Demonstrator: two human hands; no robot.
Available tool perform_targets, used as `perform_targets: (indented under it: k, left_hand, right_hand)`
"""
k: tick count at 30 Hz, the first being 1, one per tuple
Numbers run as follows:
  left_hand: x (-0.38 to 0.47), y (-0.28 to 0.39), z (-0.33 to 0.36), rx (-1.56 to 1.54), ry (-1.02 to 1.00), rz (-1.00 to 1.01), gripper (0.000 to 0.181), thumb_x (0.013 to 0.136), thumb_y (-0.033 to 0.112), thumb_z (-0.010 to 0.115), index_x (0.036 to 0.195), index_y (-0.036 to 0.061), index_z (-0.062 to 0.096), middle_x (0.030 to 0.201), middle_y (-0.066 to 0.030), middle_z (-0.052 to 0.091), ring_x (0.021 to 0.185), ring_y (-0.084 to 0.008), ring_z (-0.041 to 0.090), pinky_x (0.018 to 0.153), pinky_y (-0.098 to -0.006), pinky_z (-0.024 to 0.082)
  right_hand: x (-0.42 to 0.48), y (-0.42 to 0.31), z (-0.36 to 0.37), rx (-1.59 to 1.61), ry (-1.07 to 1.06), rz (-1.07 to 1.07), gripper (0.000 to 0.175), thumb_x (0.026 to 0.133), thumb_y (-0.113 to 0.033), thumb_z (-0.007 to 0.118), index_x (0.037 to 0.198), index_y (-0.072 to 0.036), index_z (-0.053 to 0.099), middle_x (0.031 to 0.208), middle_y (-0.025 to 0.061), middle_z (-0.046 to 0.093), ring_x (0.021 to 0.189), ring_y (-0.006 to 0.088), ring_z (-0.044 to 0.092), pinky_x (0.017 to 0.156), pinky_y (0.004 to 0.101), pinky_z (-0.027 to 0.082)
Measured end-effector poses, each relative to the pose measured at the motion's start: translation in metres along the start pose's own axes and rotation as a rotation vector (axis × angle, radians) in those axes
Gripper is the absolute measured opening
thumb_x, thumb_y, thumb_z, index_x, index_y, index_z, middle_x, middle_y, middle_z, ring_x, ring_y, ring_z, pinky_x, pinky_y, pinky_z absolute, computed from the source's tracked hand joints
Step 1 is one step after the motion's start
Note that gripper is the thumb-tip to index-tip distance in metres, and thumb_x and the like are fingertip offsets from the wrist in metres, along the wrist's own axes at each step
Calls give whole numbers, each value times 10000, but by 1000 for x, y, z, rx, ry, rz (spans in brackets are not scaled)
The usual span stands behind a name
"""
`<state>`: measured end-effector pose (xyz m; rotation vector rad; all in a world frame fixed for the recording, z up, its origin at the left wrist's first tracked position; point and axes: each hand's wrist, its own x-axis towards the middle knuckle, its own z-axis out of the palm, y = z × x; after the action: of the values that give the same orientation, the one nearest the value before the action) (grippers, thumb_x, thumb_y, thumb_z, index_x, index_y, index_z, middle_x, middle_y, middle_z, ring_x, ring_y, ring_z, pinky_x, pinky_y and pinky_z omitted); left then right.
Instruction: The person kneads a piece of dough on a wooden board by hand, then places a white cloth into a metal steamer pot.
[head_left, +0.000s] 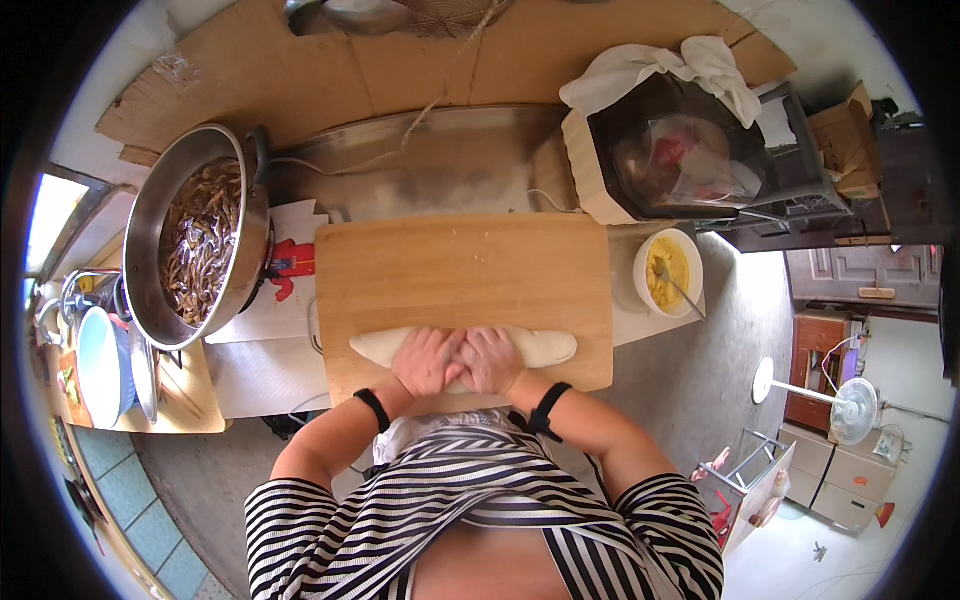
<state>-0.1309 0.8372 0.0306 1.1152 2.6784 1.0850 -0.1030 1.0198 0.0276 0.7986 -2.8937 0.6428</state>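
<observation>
A long white log of dough (544, 347) lies crosswise near the front edge of a wooden board (465, 270). Over its middle, my left hand (426, 361) and my right hand (491, 360) meet side by side, fingers curled down onto the dough. The thumbs come together at the near side. Dough shows at both ends beyond the hands, while the part under my palms is hidden. A few small pale crumbs are scattered on the far half of the board.
At the left stands a large metal pan (259, 225) with brown pieces in liquid. A white bowl (637, 274) of yellow mixture with a spoon (679, 289) sits right of the board. Behind it is a dark-lidded container (600, 180) under a white cloth (637, 71).
</observation>
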Motion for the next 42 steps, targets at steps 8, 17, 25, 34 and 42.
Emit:
perform_targets:
  k: [8,17,25,34,42]
  left_hand:
    - [91,-50,1,57,-154,-638,371,941,384,423,1000,68,609,745,-149,657,720,-369,629,623,-448,496]
    - [21,3,-44,202,107,-180,404,829,400,557,1108,111,603,1088,-140,613,978,-304,589,791,-408,472]
    - [-5,-29,-22,165,140,84,414,821,386,515,1139,129,580,1106,-114,586,1029,-306,548,930,-472,370]
    - [69,-41,-36,98,174,-418,375,802,287,593,1109,72,584,992,-119,625,937,-311,573,785,-417,439]
    - [-9,-19,-55,232,-71,-132,482,764,242,641,1207,75,552,1164,-117,553,1092,-290,498,926,-408,376]
  right_hand:
    - [99,57,-5,411,-289,541,335,896,-324,469,975,-35,618,961,190,650,873,355,615,762,426,478]
    - [32,0,-53,408,-132,481,390,837,-352,586,1076,-45,595,1038,188,634,991,278,608,829,382,474]
    - [11,-2,12,79,-24,6,540,803,-422,541,1182,-39,519,1218,139,516,1065,306,522,846,452,423]
    - [100,55,-22,399,-211,364,423,826,-428,569,1052,-73,617,880,179,642,794,341,604,730,425,480]
    - [17,3,-37,21,16,-173,441,721,-318,688,1076,-82,576,1130,84,550,969,279,538,818,395,459]
